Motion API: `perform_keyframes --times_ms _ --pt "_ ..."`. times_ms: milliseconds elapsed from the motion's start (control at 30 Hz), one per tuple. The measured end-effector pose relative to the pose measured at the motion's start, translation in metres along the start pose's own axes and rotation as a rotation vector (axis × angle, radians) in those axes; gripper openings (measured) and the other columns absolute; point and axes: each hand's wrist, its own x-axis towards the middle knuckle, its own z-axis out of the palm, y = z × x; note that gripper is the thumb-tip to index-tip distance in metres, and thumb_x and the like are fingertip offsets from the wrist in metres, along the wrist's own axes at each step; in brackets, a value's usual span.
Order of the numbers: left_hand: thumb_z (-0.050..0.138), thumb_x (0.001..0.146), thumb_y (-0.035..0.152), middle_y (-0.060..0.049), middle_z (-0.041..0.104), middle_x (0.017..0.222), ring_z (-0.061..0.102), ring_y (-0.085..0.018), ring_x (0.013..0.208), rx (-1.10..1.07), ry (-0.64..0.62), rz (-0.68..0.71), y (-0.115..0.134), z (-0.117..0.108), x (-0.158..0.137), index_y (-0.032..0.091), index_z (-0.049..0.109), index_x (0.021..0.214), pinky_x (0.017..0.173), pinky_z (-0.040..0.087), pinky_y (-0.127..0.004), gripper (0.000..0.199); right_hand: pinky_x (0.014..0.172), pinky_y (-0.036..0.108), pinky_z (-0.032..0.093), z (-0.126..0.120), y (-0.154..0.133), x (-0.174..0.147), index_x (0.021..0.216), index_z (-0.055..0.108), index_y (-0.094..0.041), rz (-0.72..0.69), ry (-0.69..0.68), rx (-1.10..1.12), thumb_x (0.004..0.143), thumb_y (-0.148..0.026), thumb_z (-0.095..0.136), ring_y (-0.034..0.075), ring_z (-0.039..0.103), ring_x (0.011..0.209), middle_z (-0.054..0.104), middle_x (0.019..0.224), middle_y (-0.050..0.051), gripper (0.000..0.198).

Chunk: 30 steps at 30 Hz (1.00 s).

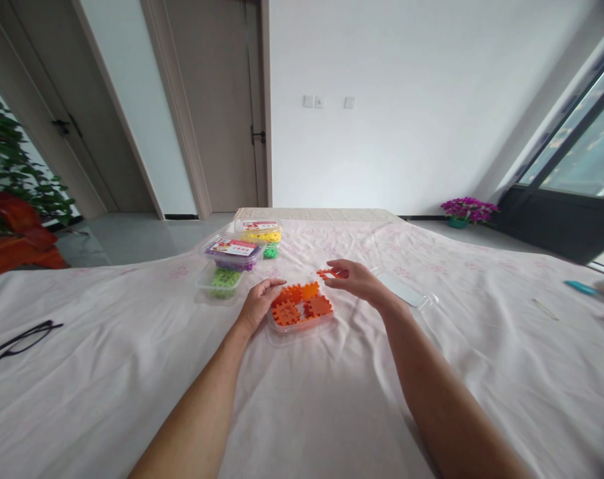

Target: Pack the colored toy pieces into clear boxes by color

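Note:
A clear plastic box (302, 326) with several orange interlocking puzzle pieces (287, 313) in it sits before me on the cloth. My left hand (259, 303) holds the box at its left side, fingers bent over the rim. Just above the box's far right corner, my right hand (354, 283) pinches one orange puzzle piece (323, 273) between thumb and fingers. Beyond my right wrist lies a clear plastic lid (402, 291), partly hidden by the forearm.
Stacked at the far left are boxes of green pieces (225, 283), purple pieces (235, 253) and yellow pieces (265, 236). Eyeglasses (20, 342) lie at the left edge. A turquoise object (581, 287) is at the right. A pale, wrinkled tablecloth (302, 412) covers the table.

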Motion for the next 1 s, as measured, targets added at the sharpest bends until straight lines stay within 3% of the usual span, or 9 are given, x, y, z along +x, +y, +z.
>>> perform_keyframes --times_ms 167,333,467,567,667,767,900,1000 --pt "0.066 0.075 0.041 -0.006 0.072 0.095 0.066 -0.020 0.086 -0.035 0.001 -0.028 0.002 0.002 -0.002 0.016 0.068 0.103 0.078 0.050 -0.030 0.038 0.086 0.033 0.048 -0.006 -0.035 -0.016 0.128 0.059 -0.023 -0.055 -0.159 -0.134 0.069 -0.042 0.075 0.021 0.063 0.096 0.068 0.109 0.007 0.064" --pt "0.066 0.075 0.038 -0.007 0.072 0.097 0.066 -0.020 0.087 -0.037 -0.008 -0.022 0.003 0.002 -0.002 0.016 0.067 0.103 0.079 0.050 -0.030 0.036 0.079 0.029 0.048 -0.006 -0.049 -0.024 0.121 0.064 -0.026 -0.053 -0.303 -0.279 0.067 -0.043 0.076 0.020 0.065 0.089 0.070 0.103 0.004 0.058" --pt "0.065 0.076 0.039 -0.007 0.072 0.096 0.067 -0.020 0.086 -0.054 -0.019 -0.028 0.003 0.001 -0.002 0.016 0.066 0.105 0.078 0.051 -0.031 0.037 0.077 0.029 0.048 -0.005 -0.050 -0.023 0.113 0.069 -0.025 -0.045 -0.239 -0.300 0.079 -0.041 0.064 0.020 0.065 0.085 0.072 0.098 0.004 0.038" --pt "0.065 0.076 0.039 -0.007 0.072 0.096 0.067 -0.020 0.085 -0.043 -0.013 -0.029 0.003 0.001 -0.002 0.016 0.066 0.105 0.078 0.051 -0.031 0.037 0.090 0.033 0.045 -0.003 -0.052 -0.023 0.112 0.069 -0.024 -0.175 -0.186 -0.329 0.082 -0.033 0.059 0.023 0.062 0.102 0.071 0.109 0.005 0.033" --pt "0.065 0.076 0.039 -0.007 0.072 0.096 0.067 -0.020 0.086 -0.032 -0.010 -0.016 0.003 0.002 -0.002 0.016 0.066 0.105 0.079 0.051 -0.031 0.036 0.094 0.033 0.044 0.001 -0.053 -0.025 0.108 0.071 -0.024 -0.250 -0.285 -0.318 0.081 -0.028 0.058 0.023 0.061 0.106 0.071 0.110 0.004 0.031" --pt "0.065 0.076 0.038 -0.007 0.072 0.096 0.066 -0.020 0.087 -0.031 -0.007 -0.012 0.002 0.002 -0.002 0.016 0.067 0.104 0.079 0.051 -0.030 0.036 0.091 0.031 0.046 0.003 -0.050 -0.025 0.106 0.072 -0.024 -0.225 -0.343 -0.286 0.081 -0.025 0.057 0.021 0.064 0.098 0.072 0.107 0.003 0.029" --pt "0.066 0.075 0.040 -0.007 0.072 0.096 0.066 -0.020 0.087 -0.022 -0.003 -0.015 0.003 0.002 -0.002 0.016 0.068 0.104 0.079 0.050 -0.030 0.037 0.097 0.033 0.043 -0.002 -0.035 -0.017 0.118 0.066 -0.025 -0.206 -0.188 -0.293 0.083 -0.028 0.058 0.022 0.061 0.108 0.066 0.121 0.004 0.037" --pt "0.066 0.075 0.041 -0.006 0.073 0.094 0.066 -0.020 0.086 -0.001 0.002 -0.002 0.003 0.001 -0.002 0.016 0.069 0.104 0.079 0.050 -0.029 0.038 0.101 0.037 0.039 -0.010 -0.012 -0.009 0.125 0.062 -0.023 -0.093 -0.022 -0.409 0.085 -0.029 0.056 0.026 0.055 0.117 0.063 0.125 0.008 0.041"
